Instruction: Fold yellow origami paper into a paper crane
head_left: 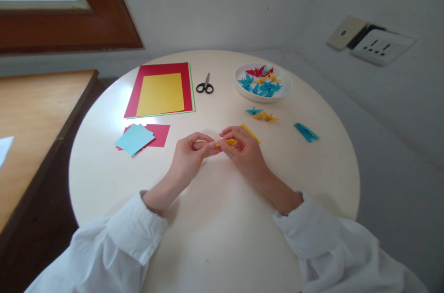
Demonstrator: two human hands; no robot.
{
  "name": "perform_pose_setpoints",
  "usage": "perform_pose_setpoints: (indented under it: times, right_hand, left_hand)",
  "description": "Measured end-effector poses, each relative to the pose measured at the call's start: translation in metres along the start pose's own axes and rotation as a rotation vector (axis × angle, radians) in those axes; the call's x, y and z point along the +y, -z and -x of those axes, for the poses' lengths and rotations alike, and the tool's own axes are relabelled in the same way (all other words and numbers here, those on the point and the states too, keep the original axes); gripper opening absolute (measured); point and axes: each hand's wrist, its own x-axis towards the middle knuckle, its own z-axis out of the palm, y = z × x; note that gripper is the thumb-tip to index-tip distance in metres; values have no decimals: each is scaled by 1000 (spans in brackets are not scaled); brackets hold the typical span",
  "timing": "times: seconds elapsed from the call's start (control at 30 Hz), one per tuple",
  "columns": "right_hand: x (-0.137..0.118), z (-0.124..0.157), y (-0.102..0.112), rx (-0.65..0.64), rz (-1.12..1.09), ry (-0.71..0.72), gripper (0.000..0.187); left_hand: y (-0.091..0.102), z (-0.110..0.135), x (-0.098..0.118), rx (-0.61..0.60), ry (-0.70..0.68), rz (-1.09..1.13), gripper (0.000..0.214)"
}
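Note:
A small piece of folded yellow paper (229, 143) is pinched between both hands above the middle of the round white table. My left hand (190, 154) has thumb and fingers closed on its left end. My right hand (246, 152) grips the other end, covering part of it. Just behind the right hand lies a yellow folded strip (251, 133), partly hidden by the fingers. Beyond it rest a blue paper crane (254, 111) and yellow paper cranes (268, 117).
A white dish (245, 91) of red, yellow and blue cranes stands at the back right. Blue folded strips (306, 132) lie right. Black-handled scissors (205, 86) lie near large coloured sheets (161, 94). Small blue and pink squares (135, 139) are at the left.

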Motion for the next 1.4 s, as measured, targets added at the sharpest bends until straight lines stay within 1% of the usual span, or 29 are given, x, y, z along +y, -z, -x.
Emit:
perform_pose_setpoints:
  times: [0.17,0.37,0.67,0.83,0.97,1.1,1.27,1.4]
  right_hand:
    - [0,0,0,-8,15,2,7]
    - [-2,0,1,-15,10,-19,10]
    - [-3,0,1,-6,16,-32,10]
    - [-5,0,1,-7,30,-29,7]
    - [-4,1,1,-10,40,-29,8]
    - [-2,1,1,-19,4,-20,10]
    - [-3,2,1,-41,-1,1,11]
    - [-5,1,2,-17,55,51,11]
  left_hand:
    - [0,0,2,-12,15,29,32]
    - [0,2,7,-25,25,-19,25]
    - [2,-1,3,-42,28,-33,28]
    - [3,-1,3,-42,33,-24,29]
    - [4,1,6,-70,38,-84,30]
    - [4,1,7,-40,58,-113,35]
    - [2,0,8,0,28,-93,30]
    - [1,2,9,23,0,-123,27]
